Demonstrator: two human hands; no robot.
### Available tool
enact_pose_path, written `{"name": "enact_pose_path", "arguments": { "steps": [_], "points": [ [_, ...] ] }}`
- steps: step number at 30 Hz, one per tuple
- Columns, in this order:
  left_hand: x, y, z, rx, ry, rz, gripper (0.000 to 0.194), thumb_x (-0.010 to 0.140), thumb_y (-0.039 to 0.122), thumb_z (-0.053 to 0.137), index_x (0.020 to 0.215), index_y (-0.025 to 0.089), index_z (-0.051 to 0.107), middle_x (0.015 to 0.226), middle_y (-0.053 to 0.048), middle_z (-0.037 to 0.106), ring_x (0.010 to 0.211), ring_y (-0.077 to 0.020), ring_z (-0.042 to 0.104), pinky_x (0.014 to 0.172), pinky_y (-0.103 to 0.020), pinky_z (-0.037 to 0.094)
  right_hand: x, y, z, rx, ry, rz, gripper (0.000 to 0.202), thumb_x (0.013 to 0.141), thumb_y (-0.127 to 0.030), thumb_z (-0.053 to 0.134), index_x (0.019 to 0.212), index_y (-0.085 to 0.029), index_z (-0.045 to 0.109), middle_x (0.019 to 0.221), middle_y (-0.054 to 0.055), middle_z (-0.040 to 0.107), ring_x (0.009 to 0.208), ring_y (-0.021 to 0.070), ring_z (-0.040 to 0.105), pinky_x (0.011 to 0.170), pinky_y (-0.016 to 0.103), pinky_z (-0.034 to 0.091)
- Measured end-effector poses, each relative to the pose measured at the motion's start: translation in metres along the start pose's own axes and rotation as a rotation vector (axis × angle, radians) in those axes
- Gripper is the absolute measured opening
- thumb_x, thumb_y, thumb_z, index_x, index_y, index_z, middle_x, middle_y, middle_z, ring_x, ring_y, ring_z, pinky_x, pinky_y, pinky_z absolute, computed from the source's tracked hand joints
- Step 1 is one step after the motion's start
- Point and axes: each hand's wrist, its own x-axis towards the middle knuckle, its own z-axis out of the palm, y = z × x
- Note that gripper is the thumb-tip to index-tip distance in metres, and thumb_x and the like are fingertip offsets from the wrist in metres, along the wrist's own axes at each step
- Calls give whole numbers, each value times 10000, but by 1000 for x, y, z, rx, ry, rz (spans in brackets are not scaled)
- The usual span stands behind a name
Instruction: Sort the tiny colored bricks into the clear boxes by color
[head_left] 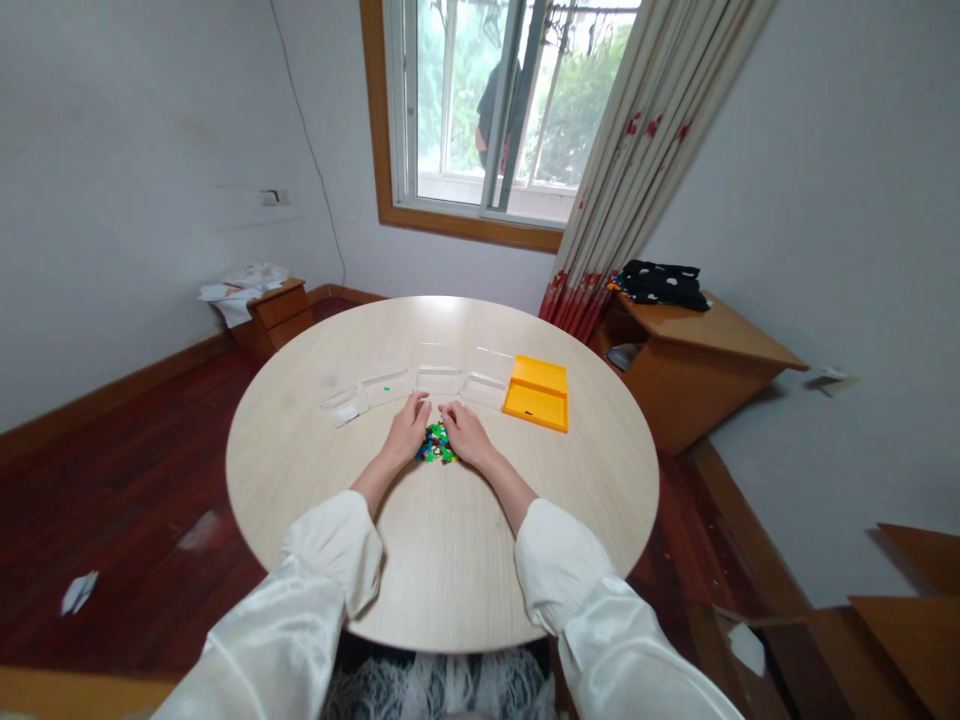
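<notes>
A heap of small, flat plastic pieces [433, 446], mostly green with blue, brown, white and yellow among them, lies on the round table in front of me. My left hand [406, 428] rests at the heap's left side, its fingers curled inward over the far edge. On the right side my right hand [466, 434] mirrors it, fingertips bent together above the heap. Whether either hand pinches a piece is too small to see. Just beyond my hands stands a row of clear plastic boxes [439, 380]; one on the left contains a green piece [387, 388].
An open yellow case [551, 408] with a small dark piece inside lies right of the clear boxes. The round table [442, 570] has a pale wood top. Beyond it are a wooden cabinet [690, 345] with dark cloth, and a person [495, 115] outside the window.
</notes>
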Motion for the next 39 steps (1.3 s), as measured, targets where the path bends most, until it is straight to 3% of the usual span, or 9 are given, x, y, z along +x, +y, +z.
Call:
{"name": "enact_pose_path", "arguments": {
  "steps": [5,12,16,19,22,28,33,36,39],
  "points": [
    [-7,-2,0,-194,-96,-24,386,842,465,436,1111,197,506,902,-67,683,919,-201,624,921,-412,421,-6,3,-6,140,-63,30,148,881,-312,416,839,-221,525,833,-3,636,801,154,584,768,309,451],
    [-5,-3,-4,-426,-63,-109,437,764,525,509,1013,165,530,718,-18,636,709,-173,630,768,-352,486,-3,12,-9,592,-76,105,133,797,-337,505,747,-216,481,717,-4,667,737,154,643,743,312,488],
    [-1,-5,-3,-408,13,-111,329,707,435,579,877,154,587,678,-15,626,660,-170,621,728,-339,490,1,13,-10,657,74,120,193,699,-375,611,729,-196,547,752,30,685,729,161,636,749,319,489],
    [2,-8,0,-299,84,-103,227,675,357,589,757,147,614,646,-26,622,649,-174,609,703,-328,483,4,16,-13,661,204,146,221,624,-369,675,709,-175,611,735,32,675,714,154,610,731,306,479],
    [6,-9,-1,-127,164,-40,201,709,310,548,766,141,641,727,-63,656,709,-190,612,723,-332,479,7,21,-14,737,237,205,249,578,-371,712,707,-169,642,696,15,662,648,132,579,671,285,467],
    [22,-9,-25,526,361,96,292,791,155,424,934,137,678,1056,-142,652,1033,-274,551,929,-437,382,11,26,-14,894,280,314,337,532,-392,731,778,-174,656,706,14,668,589,101,558,606,254,457],
    [42,-12,-43,804,225,31,434,788,94,392,1153,134,624,1296,-150,547,1157,-312,493,969,-456,341,11,23,-16,669,304,265,261,670,-382,615,813,-166,652,750,43,677,640,137,575,626,281,478],
    [54,-18,-51,860,62,-12,418,750,77,416,1062,155,682,1199,-132,623,1079,-300,554,926,-410,389,11,24,-22,375,381,163,207,761,-343,531,803,-180,651,808,55,688,733,165,588,703,304,486],
    [62,-25,-58,856,13,-51,395,752,90,419,1016,154,706,1093,-129,677,1025,-271,600,897,-340,419,13,27,-32,127,479,41,206,811,-302,484,826,-191,656,864,65,682,822,183,586,778,317,466]
  ]
}}
